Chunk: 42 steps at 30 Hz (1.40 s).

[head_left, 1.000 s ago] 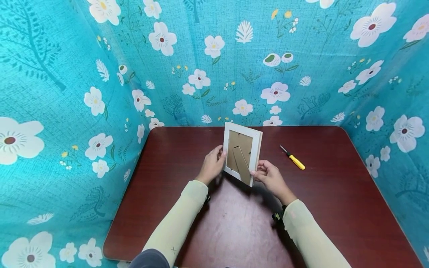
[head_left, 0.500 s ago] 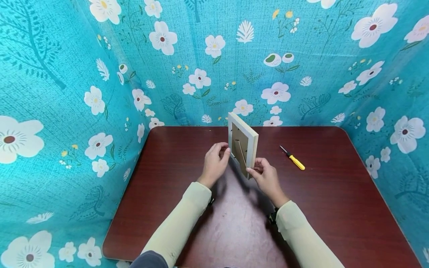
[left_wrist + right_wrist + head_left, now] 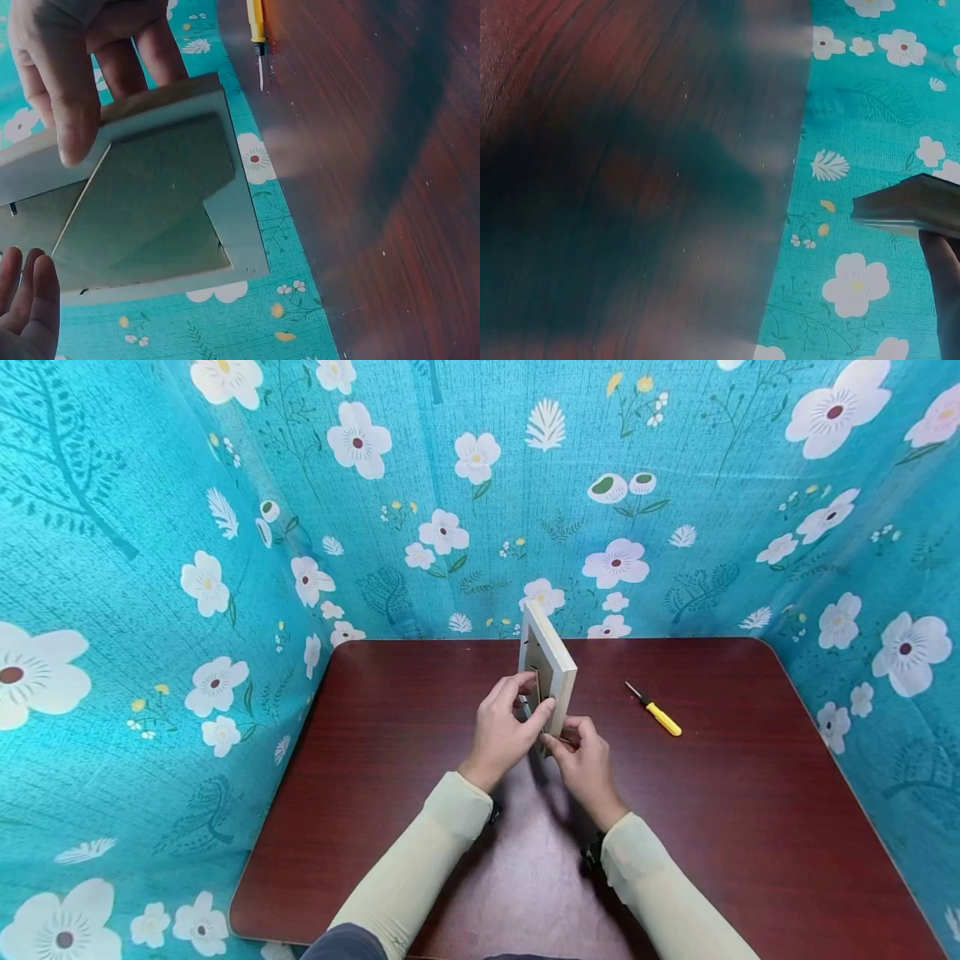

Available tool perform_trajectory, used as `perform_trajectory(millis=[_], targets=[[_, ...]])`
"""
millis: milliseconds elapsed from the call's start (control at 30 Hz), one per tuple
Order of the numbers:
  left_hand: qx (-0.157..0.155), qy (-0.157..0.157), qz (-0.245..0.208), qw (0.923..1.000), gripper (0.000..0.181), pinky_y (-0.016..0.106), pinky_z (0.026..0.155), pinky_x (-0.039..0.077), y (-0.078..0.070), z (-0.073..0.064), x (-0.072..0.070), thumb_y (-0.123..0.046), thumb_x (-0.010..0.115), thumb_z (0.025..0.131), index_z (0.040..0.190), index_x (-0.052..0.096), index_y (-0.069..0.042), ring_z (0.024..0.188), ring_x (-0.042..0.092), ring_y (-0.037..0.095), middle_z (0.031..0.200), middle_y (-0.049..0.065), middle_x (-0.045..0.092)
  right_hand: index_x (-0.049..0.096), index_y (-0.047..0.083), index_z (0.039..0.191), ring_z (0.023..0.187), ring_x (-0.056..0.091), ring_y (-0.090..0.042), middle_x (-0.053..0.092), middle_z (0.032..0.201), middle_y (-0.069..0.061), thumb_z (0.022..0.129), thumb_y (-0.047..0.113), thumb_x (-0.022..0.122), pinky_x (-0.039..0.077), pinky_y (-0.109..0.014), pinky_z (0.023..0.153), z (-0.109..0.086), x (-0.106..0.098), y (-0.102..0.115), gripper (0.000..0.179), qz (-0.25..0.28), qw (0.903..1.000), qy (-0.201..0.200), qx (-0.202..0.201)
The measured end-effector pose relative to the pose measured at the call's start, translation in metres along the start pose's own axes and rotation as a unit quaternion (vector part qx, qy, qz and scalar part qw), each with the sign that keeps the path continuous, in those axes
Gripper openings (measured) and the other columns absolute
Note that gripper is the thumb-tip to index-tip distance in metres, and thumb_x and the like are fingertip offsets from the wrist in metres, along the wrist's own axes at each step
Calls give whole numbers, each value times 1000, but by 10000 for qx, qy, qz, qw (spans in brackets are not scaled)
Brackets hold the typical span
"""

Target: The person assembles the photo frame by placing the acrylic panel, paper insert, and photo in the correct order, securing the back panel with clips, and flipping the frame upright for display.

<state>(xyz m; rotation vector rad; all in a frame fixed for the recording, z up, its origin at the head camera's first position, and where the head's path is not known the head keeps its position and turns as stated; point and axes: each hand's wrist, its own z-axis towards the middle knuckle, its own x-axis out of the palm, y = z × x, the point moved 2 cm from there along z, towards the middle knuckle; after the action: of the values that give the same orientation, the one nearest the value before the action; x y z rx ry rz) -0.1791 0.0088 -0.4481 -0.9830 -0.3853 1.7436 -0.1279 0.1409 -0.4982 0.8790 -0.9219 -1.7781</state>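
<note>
A pale wooden picture frame (image 3: 557, 647) is held upright above the table, turned nearly edge-on in the head view. My right hand (image 3: 588, 764) grips its lower corner, with the thumb on the back side. My left hand (image 3: 506, 727) is at the back of the frame, fingers loosely bent beside the brown easel leg (image 3: 150, 202). In the left wrist view the left fingertips (image 3: 43, 289) lie near the leg's edge; whether they touch it is unclear. Only a corner of the picture frame (image 3: 907, 206) and one finger show in the right wrist view. The frame's front is hidden.
A screwdriver (image 3: 663, 718) with a yellow handle lies on the dark red table (image 3: 750, 810), right of the hands. Teal floral cloth (image 3: 420, 468) hangs behind the table and on both sides.
The picture frame has turned from showing its back to nearly edge-on. My left hand let go of its left edge and moved right to its back. The right hand keeps its grip.
</note>
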Motion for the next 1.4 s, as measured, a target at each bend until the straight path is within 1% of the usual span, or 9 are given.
perform_trajectory(millis=[67, 267, 500, 733, 800, 967, 1133, 1300, 1400], targets=[[-8, 36, -71, 10000, 42, 35, 70, 54, -2, 0, 1, -27, 74, 88, 121, 61, -3, 90, 63, 18, 104, 7, 63, 52, -16, 99, 87, 66, -40, 65, 98, -30, 79, -14, 73, 55, -31, 72, 0, 0, 9, 29, 23, 10000, -42, -86], [22, -25, -160, 9999, 44, 32, 67, 54, -5, -3, 6, -28, 76, 86, 119, 62, -2, 86, 62, 14, 101, 6, 63, 52, -18, 94, 85, 66, -37, 64, 100, -29, 75, -22, 71, 55, -42, 71, 0, 1, 10, 27, -110, 9980, -310, -534], [49, -288, -136, 9995, 45, 31, 65, 53, -14, -2, 7, -28, 78, 82, 116, 62, -3, 81, 61, 16, 98, 6, 63, 53, -16, 92, 82, 66, -37, 64, 95, -29, 73, -24, 70, 55, -46, 70, -2, 4, 8, 27, -299, 9972, -376, -569], [162, -396, 360, 9984, 45, 26, 68, 51, -20, -2, 13, -34, 79, 81, 114, 63, -7, 85, 62, 12, 97, 2, 62, 57, -6, 92, 79, 68, -30, 67, 87, -18, 69, -20, 75, 56, -36, 67, -6, 10, -32, 33, -561, 9949, -580, -600], [182, -406, 482, 9978, 45, 25, 68, 50, -20, -2, 15, -35, 79, 82, 113, 63, -7, 85, 63, 14, 97, 2, 61, 57, -3, 92, 80, 68, -27, 68, 88, -15, 68, -20, 75, 56, -34, 68, -7, 10, -35, 34, -623, 9947, -588, -567], [-11, -427, 682, 9968, 49, 26, 67, 50, -19, -1, 17, -40, 78, 81, 114, 63, -7, 81, 63, 18, 96, 1, 60, 58, -2, 92, 81, 68, -26, 67, 89, -14, 70, -19, 71, 56, -37, 68, -9, 11, -34, 31, -625, 9944, -599, -609], [-216, -402, 823, 9956, 50, 28, 66, 49, -20, 1, 17, -43, 78, 81, 112, 64, -7, 79, 63, 16, 96, 2, 61, 59, -2, 93, 79, 67, -25, 66, 89, -14, 72, -17, 71, 56, -39, 67, -10, 12, -32, 29, -878, 9919, -636, -668], [-451, -271, 700, 9962, 47, 20, 65, 48, -20, 1, 17, -42, 80, 80, 108, 61, -9, 76, 60, 9, 92, -2, 58, 61, 0, 94, 79, 67, -26, 66, 88, -12, 71, -12, 76, 55, -38, 68, -13, 12, -33, 30, -1311, 9870, -664, -657], [-556, -243, 586, 9964, 45, 17, 67, 48, -19, 1, 18, -38, 81, 79, 106, 60, -10, 76, 60, 7, 91, -2, 58, 61, 0, 94, 79, 67, -25, 66, 88, -11, 71, -11, 77, 54, -36, 69, -15, 12, -34, 30, -1363, 9860, -666, -688]])
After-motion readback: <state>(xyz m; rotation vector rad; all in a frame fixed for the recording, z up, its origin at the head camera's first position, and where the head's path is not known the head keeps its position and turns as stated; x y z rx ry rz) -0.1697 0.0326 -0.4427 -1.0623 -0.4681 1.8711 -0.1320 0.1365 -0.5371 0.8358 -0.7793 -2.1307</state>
